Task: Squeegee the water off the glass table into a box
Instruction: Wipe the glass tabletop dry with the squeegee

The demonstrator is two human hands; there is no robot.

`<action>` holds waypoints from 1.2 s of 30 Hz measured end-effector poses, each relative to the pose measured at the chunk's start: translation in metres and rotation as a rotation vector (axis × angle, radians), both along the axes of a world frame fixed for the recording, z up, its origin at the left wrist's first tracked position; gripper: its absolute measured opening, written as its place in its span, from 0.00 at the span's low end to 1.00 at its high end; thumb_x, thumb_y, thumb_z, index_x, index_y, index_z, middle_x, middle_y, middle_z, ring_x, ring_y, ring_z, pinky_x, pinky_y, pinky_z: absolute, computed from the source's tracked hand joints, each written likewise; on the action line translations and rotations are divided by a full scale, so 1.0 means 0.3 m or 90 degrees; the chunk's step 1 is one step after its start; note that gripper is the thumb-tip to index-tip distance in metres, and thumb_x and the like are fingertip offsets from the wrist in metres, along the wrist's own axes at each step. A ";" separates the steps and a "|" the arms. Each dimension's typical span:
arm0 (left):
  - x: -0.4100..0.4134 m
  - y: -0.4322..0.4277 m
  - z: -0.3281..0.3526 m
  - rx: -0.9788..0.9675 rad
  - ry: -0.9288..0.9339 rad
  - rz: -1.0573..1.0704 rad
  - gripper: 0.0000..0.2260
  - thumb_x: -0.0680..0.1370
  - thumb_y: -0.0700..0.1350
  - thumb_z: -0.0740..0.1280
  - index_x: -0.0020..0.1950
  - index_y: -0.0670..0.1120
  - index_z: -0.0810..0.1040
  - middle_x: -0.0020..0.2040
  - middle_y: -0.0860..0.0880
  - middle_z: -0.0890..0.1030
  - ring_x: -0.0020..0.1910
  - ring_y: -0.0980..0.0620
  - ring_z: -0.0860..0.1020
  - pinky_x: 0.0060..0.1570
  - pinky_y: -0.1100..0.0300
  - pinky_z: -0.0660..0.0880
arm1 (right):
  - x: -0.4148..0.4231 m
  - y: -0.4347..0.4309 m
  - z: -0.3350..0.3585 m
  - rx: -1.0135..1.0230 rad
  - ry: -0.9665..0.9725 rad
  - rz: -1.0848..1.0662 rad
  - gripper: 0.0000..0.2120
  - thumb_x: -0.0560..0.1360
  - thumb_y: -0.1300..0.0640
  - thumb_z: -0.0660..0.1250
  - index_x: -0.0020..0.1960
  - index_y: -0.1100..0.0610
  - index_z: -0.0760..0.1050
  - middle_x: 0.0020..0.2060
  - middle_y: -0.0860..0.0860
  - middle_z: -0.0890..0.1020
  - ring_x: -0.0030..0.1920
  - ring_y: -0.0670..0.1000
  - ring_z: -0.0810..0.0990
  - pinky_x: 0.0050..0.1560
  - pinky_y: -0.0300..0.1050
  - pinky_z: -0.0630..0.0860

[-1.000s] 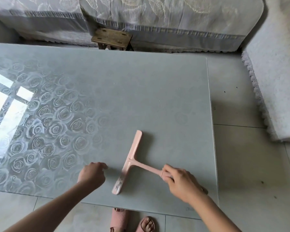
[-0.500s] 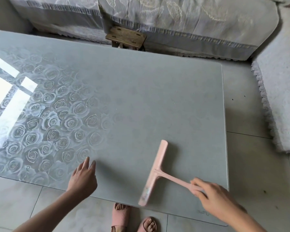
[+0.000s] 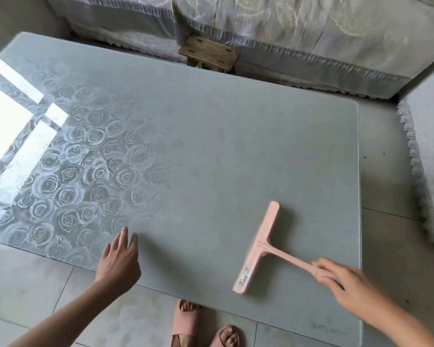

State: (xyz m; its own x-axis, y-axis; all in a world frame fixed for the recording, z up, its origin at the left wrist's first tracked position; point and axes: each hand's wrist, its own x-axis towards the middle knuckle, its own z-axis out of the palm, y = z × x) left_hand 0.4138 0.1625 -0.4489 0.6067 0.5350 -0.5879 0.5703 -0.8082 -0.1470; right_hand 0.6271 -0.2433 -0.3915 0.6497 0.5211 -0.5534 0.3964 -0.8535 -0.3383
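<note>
One squeegee point(image 3: 258, 249) lies on the glass worktop point(image 3: 236, 146), near its right front corner.
Right hand point(image 3: 343, 279) curls its fingers point(image 3: 330, 267) round the handle's end, likely for reach and a long pull across the glass; left hand point(image 3: 118, 259) hovers over the near edge, fingers straight, holding nothing, perhaps for balance. No box is in view.

No lettering is coming through legibly. A small printed label point(image 3: 245, 276) is sitting on the lower end of the pink squeegee point(image 3: 259, 246), low and right of centre in the frame, its print too small and blurred to read. A faint etched mark point(image 3: 328, 328) is showing on the glass table point(image 3: 236, 151) near its lower right corner, likewise illegible.
</note>
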 end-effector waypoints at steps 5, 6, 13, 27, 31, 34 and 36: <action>-0.033 0.059 -0.016 -0.005 0.031 0.009 0.29 0.78 0.43 0.55 0.77 0.43 0.48 0.78 0.42 0.48 0.77 0.46 0.51 0.73 0.52 0.53 | -0.096 0.399 -0.126 0.074 0.011 0.087 0.09 0.79 0.49 0.58 0.59 0.44 0.70 0.53 0.45 0.81 0.53 0.53 0.79 0.46 0.47 0.73; -0.031 0.068 -0.022 -0.020 0.021 0.018 0.29 0.78 0.42 0.55 0.77 0.43 0.49 0.78 0.44 0.49 0.77 0.47 0.54 0.72 0.53 0.55 | -0.117 0.510 -0.140 0.077 0.031 0.115 0.09 0.80 0.50 0.57 0.58 0.47 0.69 0.52 0.48 0.81 0.53 0.56 0.78 0.45 0.49 0.73; -0.029 0.131 -0.036 -0.059 -0.101 0.075 0.28 0.75 0.36 0.55 0.76 0.44 0.58 0.71 0.48 0.66 0.66 0.47 0.69 0.60 0.56 0.69 | -0.057 0.657 -0.024 0.076 -0.038 0.200 0.08 0.80 0.45 0.53 0.57 0.45 0.66 0.50 0.47 0.80 0.52 0.56 0.78 0.43 0.48 0.71; -0.096 0.203 -0.004 -0.098 -0.253 0.211 0.26 0.75 0.32 0.56 0.74 0.43 0.64 0.73 0.48 0.65 0.66 0.44 0.70 0.61 0.52 0.71 | -0.229 1.001 -0.047 0.038 -0.027 0.222 0.05 0.80 0.51 0.54 0.54 0.49 0.65 0.47 0.54 0.80 0.50 0.61 0.78 0.39 0.48 0.63; -0.094 0.228 0.026 -0.064 -0.176 0.207 0.28 0.76 0.35 0.54 0.77 0.43 0.56 0.77 0.45 0.57 0.73 0.45 0.61 0.68 0.55 0.63 | -0.128 0.900 0.056 0.042 -0.069 0.190 0.10 0.79 0.45 0.54 0.58 0.46 0.65 0.49 0.50 0.81 0.52 0.57 0.78 0.41 0.48 0.70; -0.130 0.240 0.032 -0.059 -0.126 0.222 0.29 0.77 0.38 0.53 0.78 0.44 0.51 0.78 0.44 0.52 0.76 0.47 0.55 0.71 0.57 0.57 | -0.070 0.754 0.103 -0.017 -0.104 0.155 0.11 0.79 0.42 0.53 0.60 0.40 0.65 0.51 0.44 0.81 0.53 0.52 0.78 0.44 0.45 0.71; -0.164 0.242 0.023 -0.056 -0.111 0.223 0.28 0.78 0.39 0.53 0.78 0.44 0.50 0.79 0.44 0.51 0.77 0.47 0.53 0.73 0.57 0.55 | -0.066 0.737 0.092 -0.060 -0.097 0.181 0.11 0.79 0.43 0.52 0.60 0.41 0.65 0.52 0.43 0.80 0.54 0.51 0.78 0.45 0.45 0.71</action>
